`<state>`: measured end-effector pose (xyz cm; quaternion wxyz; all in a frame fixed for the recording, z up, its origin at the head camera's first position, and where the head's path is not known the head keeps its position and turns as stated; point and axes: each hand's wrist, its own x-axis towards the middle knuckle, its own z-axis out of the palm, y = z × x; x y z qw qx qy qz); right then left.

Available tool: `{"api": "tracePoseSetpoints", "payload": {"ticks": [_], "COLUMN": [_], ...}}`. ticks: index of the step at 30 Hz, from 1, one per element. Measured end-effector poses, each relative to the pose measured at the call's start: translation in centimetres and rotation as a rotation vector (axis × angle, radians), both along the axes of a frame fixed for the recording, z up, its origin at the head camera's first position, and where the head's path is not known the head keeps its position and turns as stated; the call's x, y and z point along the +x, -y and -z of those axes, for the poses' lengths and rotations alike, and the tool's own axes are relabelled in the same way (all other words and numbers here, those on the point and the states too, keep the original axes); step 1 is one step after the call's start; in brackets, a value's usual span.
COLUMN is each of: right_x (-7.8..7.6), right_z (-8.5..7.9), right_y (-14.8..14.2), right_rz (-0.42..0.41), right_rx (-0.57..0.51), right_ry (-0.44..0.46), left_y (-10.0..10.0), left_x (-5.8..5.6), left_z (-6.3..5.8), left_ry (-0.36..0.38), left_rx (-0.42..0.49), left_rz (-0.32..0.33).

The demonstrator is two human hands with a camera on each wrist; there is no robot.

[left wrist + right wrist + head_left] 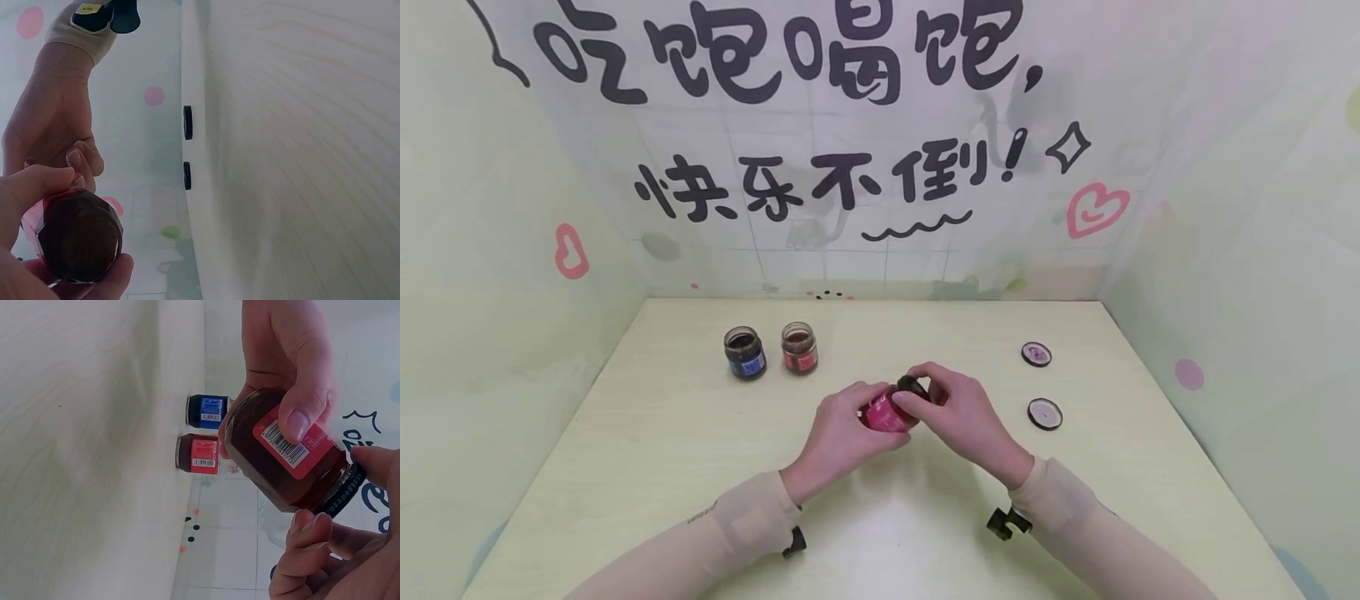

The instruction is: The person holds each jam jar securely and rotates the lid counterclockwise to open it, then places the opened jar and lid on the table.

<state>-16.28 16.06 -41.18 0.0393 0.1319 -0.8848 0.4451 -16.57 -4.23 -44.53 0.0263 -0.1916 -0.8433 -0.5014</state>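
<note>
My left hand [842,429] grips a glass jar [887,412] of dark red contents with a pink-red label, held tilted above the table. On the jar's mouth sits a black lid [345,490], and my right hand [958,412] pinches it by the rim between thumb and fingers. The jar's faceted base [84,244] faces the left wrist camera. In the right wrist view the left thumb [303,412] lies across the barcode label [287,444].
Two lidless jars stand at the back left of the table [647,467]: one with a blue label [747,365], one with a red label [801,360]. Two lids [1036,354] [1045,414] lie at the right, pale insides up. Printed walls enclose the back and sides.
</note>
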Motion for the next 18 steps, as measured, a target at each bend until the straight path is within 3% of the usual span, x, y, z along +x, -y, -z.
{"api": "tracePoseSetpoints", "payload": {"ticks": [18], "right_x": [0.32], "right_z": [-0.17], "right_y": [-0.08], "right_rz": [-0.072], "right_rx": [-0.041], "right_ry": [0.041], "left_y": [0.25], "left_x": [0.26], "left_z": [-0.09], "left_ry": [-0.001], "left_rx": [0.008], "left_rz": [0.009]}}
